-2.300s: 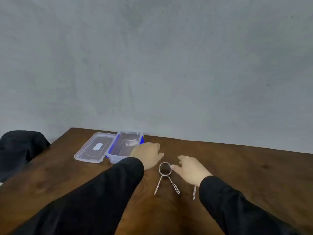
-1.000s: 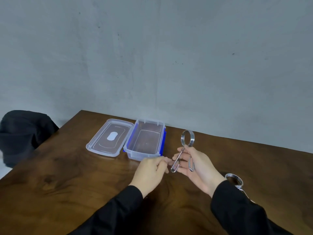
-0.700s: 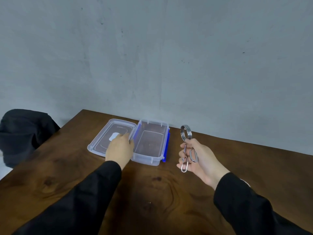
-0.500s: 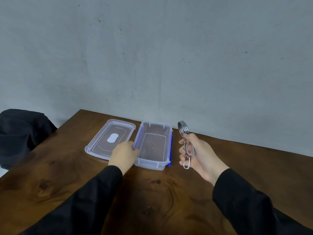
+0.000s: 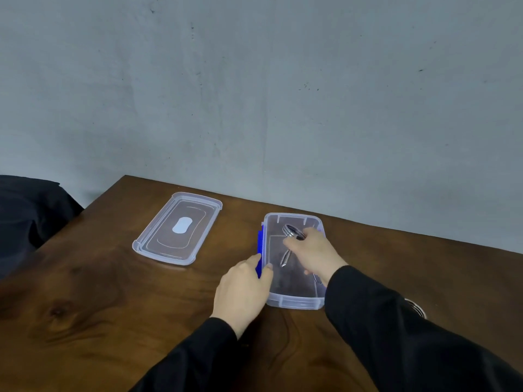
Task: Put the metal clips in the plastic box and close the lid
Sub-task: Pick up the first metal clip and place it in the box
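One metal clip (image 5: 291, 236) is gripped by the right hand (image 5: 314, 251) inside the plastic box (image 5: 294, 301), whose wall the left hand (image 5: 243, 290) clasps.

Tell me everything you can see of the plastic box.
The plastic box is clear and rectangular, with a blue latch on its left side. It stands open and upright on the wooden table, apart from its lid. The left hand grips its left wall; the right hand lowers a metal clip inside.

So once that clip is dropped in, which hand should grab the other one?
Probably the right hand: the second clip lies just beside its sleeve, while the left hand grips the plastic box on the far side.
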Motion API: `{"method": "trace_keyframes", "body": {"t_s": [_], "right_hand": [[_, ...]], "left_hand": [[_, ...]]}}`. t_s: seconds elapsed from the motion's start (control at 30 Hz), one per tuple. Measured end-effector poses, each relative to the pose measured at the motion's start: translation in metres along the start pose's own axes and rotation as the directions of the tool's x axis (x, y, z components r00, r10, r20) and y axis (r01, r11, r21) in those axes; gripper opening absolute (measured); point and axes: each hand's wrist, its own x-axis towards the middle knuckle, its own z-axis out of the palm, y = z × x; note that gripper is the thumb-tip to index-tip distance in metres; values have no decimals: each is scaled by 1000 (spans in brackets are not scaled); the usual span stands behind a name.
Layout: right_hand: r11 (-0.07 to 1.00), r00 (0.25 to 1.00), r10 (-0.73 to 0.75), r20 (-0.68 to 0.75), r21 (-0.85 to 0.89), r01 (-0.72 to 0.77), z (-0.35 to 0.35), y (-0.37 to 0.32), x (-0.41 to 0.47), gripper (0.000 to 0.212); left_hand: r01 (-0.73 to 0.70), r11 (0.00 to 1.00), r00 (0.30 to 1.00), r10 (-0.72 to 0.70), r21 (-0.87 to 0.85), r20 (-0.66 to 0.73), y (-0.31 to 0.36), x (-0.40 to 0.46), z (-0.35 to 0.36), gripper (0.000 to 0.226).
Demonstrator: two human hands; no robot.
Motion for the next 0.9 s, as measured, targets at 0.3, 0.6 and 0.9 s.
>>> {"method": "trace_keyframes", "body": {"t_s": [0.3,0.6,0.9], "right_hand": [[920,978,-156,-137,-381,93,38,19,5,40],[868,979,-171,-110,-488,97,27,9,-8,34],[738,977,-214,7,-654,166,18,17,-20,33]], "left_hand": [[-34,999,999,34,-8,31,-3,8,4,49],[-19,1000,1000,19,17,23,-2,9,3,52],[-29,1000,999,29,6,38,1,7,-4,50]]}}
